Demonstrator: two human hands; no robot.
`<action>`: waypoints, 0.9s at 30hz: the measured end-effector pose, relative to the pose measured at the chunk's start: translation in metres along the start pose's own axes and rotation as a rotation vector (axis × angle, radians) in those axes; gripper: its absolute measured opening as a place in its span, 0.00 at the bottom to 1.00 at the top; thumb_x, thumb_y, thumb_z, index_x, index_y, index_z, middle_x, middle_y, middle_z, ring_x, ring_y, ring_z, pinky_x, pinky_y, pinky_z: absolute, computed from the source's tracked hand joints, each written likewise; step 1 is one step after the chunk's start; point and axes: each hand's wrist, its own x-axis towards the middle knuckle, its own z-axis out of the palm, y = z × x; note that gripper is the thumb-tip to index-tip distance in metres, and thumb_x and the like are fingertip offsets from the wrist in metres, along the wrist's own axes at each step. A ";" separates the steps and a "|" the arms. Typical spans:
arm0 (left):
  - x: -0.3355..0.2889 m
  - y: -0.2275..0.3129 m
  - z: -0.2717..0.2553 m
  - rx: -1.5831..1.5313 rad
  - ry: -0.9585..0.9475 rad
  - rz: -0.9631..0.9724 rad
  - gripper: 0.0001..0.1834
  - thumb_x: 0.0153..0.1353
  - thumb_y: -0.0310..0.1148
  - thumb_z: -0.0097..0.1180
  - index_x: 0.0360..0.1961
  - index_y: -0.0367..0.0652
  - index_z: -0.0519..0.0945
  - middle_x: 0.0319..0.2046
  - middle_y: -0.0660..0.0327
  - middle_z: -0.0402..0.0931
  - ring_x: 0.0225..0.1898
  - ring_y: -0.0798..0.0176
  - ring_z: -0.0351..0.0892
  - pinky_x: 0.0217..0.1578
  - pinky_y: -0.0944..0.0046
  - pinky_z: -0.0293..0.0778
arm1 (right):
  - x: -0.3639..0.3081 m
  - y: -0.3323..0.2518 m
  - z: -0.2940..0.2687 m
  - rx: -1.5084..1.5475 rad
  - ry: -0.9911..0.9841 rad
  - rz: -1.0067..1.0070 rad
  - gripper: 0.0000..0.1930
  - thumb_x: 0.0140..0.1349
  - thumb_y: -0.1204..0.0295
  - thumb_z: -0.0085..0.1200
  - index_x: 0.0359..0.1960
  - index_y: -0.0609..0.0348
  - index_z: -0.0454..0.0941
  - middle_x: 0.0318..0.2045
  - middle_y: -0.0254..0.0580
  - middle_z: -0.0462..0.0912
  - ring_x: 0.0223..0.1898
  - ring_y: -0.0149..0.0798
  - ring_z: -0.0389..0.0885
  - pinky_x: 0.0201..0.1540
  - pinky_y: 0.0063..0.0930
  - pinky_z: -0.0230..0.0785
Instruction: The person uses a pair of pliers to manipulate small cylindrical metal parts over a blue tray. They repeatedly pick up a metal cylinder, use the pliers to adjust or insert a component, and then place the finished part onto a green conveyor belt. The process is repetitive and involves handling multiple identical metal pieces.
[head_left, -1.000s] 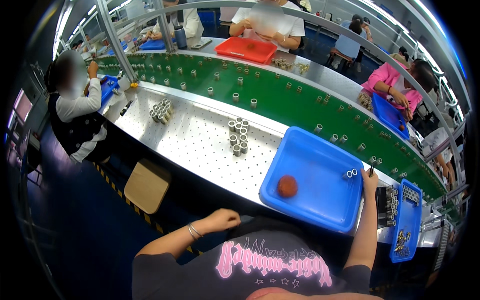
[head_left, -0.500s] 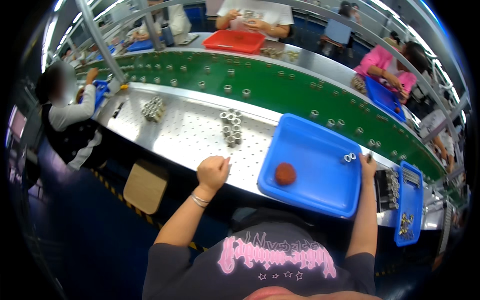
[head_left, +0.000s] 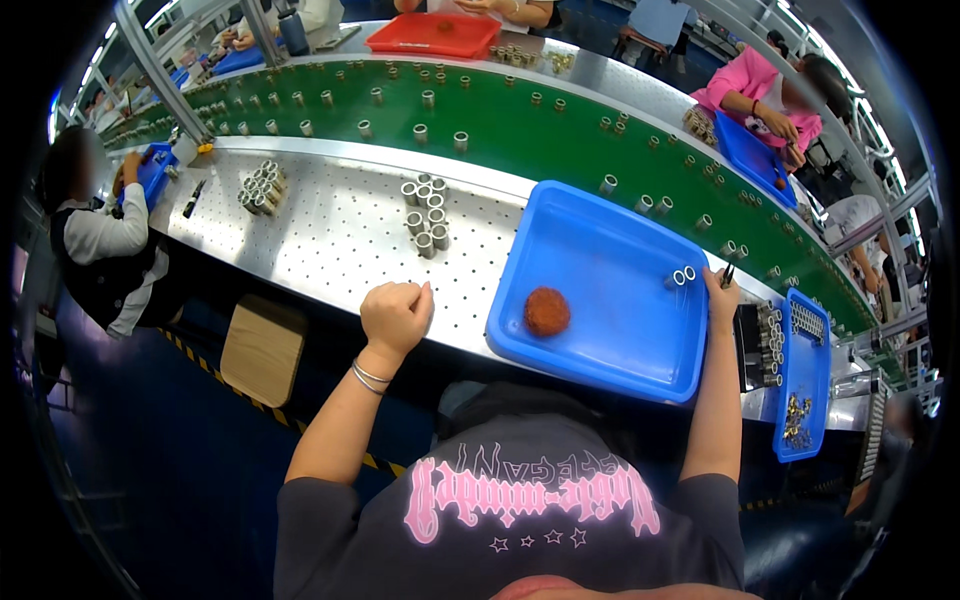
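Note:
My left hand (head_left: 395, 318) is closed in a fist at the near edge of the perforated metal bench, with nothing showing in it. At the right rim of a blue plastic tray (head_left: 610, 350), my right hand (head_left: 722, 303) is closed around a thin black tool (head_left: 727, 275), whose exact kind I cannot make out. Inside the tray lie a round reddish-brown scouring pad (head_left: 547, 312) near the left and two short metal sleeves (head_left: 678, 280) close to the right wall. A cluster of upright metal sleeves (head_left: 427, 218) stands on the bench left of the tray.
Beyond the bench runs a green conveyor belt (head_left: 500, 135) carrying many sleeves. Another sleeve cluster (head_left: 262, 190) stands farther left. To the right, a smaller blue tray (head_left: 805, 375) holds brass-coloured parts. Co-workers sit across the belt and at far left; a wooden stool (head_left: 263, 350) stands lower left.
The whole view has shifted, so the bench and trays appear farther left and higher. Both hands keep nearly the same places beside the tray; the black tool shows more clearly above my right hand.

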 end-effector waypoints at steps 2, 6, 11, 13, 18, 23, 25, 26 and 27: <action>0.002 0.001 0.001 -0.014 -0.019 0.010 0.16 0.48 0.31 0.56 0.07 0.44 0.67 0.09 0.58 0.65 0.13 0.55 0.66 0.16 0.58 0.60 | 0.000 -0.002 -0.003 -0.031 0.008 0.007 0.21 0.50 0.70 0.63 0.12 0.49 0.59 0.14 0.21 0.57 0.18 0.20 0.53 0.22 0.18 0.44; 0.004 0.005 -0.002 -0.092 -0.099 -0.022 0.09 0.50 0.29 0.56 0.16 0.42 0.73 0.13 0.59 0.67 0.15 0.57 0.68 0.18 0.61 0.63 | -0.001 -0.009 0.002 0.007 -0.025 0.036 0.21 0.53 0.71 0.61 0.12 0.49 0.58 0.14 0.20 0.57 0.18 0.18 0.52 0.21 0.18 0.43; 0.046 0.044 -0.001 -0.356 -0.262 -0.008 0.11 0.51 0.22 0.55 0.38 0.40 0.76 0.30 0.58 0.72 0.26 0.59 0.74 0.24 0.66 0.71 | -0.007 -0.016 0.001 -0.032 -0.011 0.059 0.22 0.52 0.72 0.61 0.12 0.49 0.57 0.14 0.20 0.58 0.18 0.18 0.53 0.21 0.18 0.43; 0.075 0.056 0.016 -0.294 -0.281 0.062 0.13 0.51 0.23 0.54 0.40 0.41 0.75 0.32 0.57 0.72 0.30 0.54 0.75 0.28 0.60 0.73 | -0.012 -0.017 -0.003 -0.007 0.002 0.067 0.22 0.53 0.72 0.61 0.13 0.49 0.57 0.14 0.21 0.58 0.19 0.19 0.53 0.22 0.18 0.44; 0.113 0.040 0.058 0.001 -0.620 0.011 0.12 0.50 0.23 0.52 0.38 0.41 0.76 0.35 0.52 0.74 0.37 0.47 0.75 0.36 0.55 0.72 | -0.014 -0.025 0.002 0.034 -0.021 0.035 0.21 0.53 0.75 0.60 0.14 0.50 0.56 0.15 0.21 0.57 0.19 0.20 0.52 0.23 0.18 0.44; 0.126 0.051 0.048 -0.335 -0.490 0.092 0.10 0.50 0.21 0.55 0.35 0.40 0.78 0.36 0.54 0.76 0.28 0.57 0.77 0.30 0.67 0.74 | -0.014 -0.020 0.000 0.006 -0.024 0.066 0.21 0.53 0.76 0.59 0.14 0.50 0.56 0.15 0.22 0.57 0.20 0.19 0.53 0.23 0.17 0.44; 0.139 0.077 0.029 -0.684 -0.686 -0.053 0.12 0.51 0.19 0.54 0.39 0.40 0.78 0.42 0.54 0.73 0.29 0.60 0.78 0.31 0.68 0.74 | -0.015 -0.022 -0.001 -0.022 -0.024 0.083 0.21 0.54 0.77 0.58 0.14 0.51 0.56 0.15 0.22 0.57 0.19 0.19 0.52 0.23 0.17 0.44; 0.143 0.083 0.028 -0.856 -0.778 -0.134 0.14 0.51 0.19 0.53 0.40 0.40 0.78 0.45 0.54 0.72 0.29 0.62 0.78 0.31 0.69 0.75 | -0.014 -0.021 0.000 -0.026 -0.026 0.086 0.21 0.54 0.77 0.58 0.14 0.51 0.56 0.15 0.22 0.57 0.19 0.19 0.52 0.23 0.17 0.43; 0.151 0.073 0.035 -0.728 -0.782 -0.072 0.19 0.51 0.18 0.52 0.47 0.41 0.75 0.51 0.53 0.67 0.30 0.63 0.79 0.34 0.69 0.76 | -0.015 -0.021 -0.002 -0.027 -0.021 0.084 0.21 0.54 0.77 0.58 0.14 0.51 0.56 0.15 0.22 0.57 0.19 0.19 0.52 0.23 0.17 0.43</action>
